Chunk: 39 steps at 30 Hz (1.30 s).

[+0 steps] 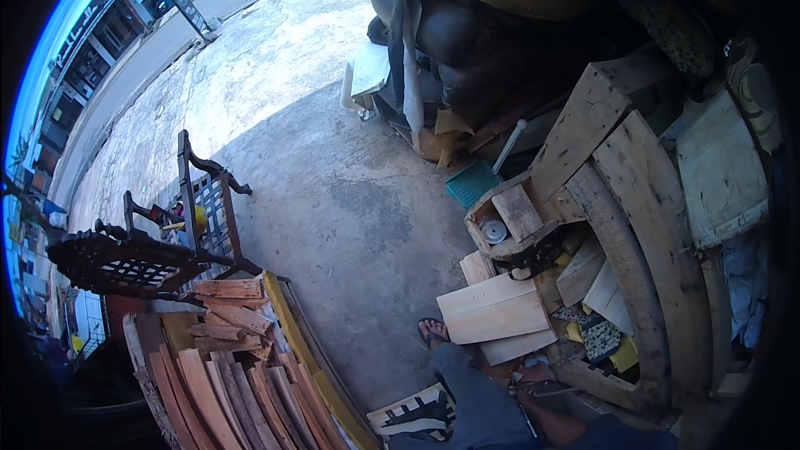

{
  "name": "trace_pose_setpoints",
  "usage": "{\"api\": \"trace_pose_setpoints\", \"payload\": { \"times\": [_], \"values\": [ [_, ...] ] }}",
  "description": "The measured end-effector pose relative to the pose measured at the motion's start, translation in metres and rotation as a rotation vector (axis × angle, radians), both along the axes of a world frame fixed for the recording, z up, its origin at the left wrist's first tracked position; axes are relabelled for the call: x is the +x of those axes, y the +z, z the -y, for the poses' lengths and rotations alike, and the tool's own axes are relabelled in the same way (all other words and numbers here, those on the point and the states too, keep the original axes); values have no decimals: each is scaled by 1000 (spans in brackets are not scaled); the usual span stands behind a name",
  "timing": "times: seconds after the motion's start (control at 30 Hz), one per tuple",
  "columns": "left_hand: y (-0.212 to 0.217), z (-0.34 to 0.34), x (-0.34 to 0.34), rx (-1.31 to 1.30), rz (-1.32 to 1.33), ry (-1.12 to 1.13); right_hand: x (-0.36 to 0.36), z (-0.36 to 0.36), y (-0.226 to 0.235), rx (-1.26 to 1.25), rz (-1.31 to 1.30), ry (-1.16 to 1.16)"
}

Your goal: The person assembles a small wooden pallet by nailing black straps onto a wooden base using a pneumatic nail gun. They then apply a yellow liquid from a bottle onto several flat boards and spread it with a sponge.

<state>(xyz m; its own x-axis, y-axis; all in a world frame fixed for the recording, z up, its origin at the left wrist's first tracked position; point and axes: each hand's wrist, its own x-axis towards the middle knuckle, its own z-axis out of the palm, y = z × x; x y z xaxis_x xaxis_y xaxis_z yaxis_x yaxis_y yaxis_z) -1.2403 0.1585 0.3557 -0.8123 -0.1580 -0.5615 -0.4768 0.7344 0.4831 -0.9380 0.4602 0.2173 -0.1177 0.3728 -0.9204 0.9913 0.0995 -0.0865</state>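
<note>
Part of my right forearm and hand (550, 423) shows at the lower edge, beside my grey trouser leg (471, 396). Its fingers are dark and hard to make out, so I cannot see whether they grip anything. A thin pale strip (528, 422) lies close by it, against the trouser leg. Nearest to this hand are a wooden frame piece (596, 379) and scraps of patterned and yellow foam (602, 338). Pale wooden boards (487, 308) lie a little farther off. My left hand is out of view.
Reddish wood strips (242, 392) are stacked at lower left, beside a dark carved chair frame (212, 212). A curved wooden frame (633, 258) stands at right. A teal dustpan (473, 183) and dark upholstered seats (454, 33) are farther away. My sandalled foot (432, 331) rests on concrete.
</note>
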Motion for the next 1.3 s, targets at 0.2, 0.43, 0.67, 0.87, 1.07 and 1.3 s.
{"api": "trace_pose_setpoints", "payload": {
  "times": [0.2, 0.43, 0.67, 0.87, 1.07, 1.3],
  "values": [
    [-51, -22, -101, -29, 71, 3, -311, -23, 73, -23, -138, -97],
    [-57, -45, -212, 10, 144, -149, -459, 20, 101, -327, -343, -101],
    [-72, -84, -355, 44, 123, -382, -620, -33, 108, 154, -471, 89],
    [-97, -176, -475, 45, 49, -607, -746, -174, 74, 125, -473, -806],
    [-138, -270, -544, 45, 9, -811, -769, -339, -94, 553, -203, -995],
    [-189, -317, -588, 15, -7, -897, -717, -503, -111, 1183, -79, -1021]
  ]
}}
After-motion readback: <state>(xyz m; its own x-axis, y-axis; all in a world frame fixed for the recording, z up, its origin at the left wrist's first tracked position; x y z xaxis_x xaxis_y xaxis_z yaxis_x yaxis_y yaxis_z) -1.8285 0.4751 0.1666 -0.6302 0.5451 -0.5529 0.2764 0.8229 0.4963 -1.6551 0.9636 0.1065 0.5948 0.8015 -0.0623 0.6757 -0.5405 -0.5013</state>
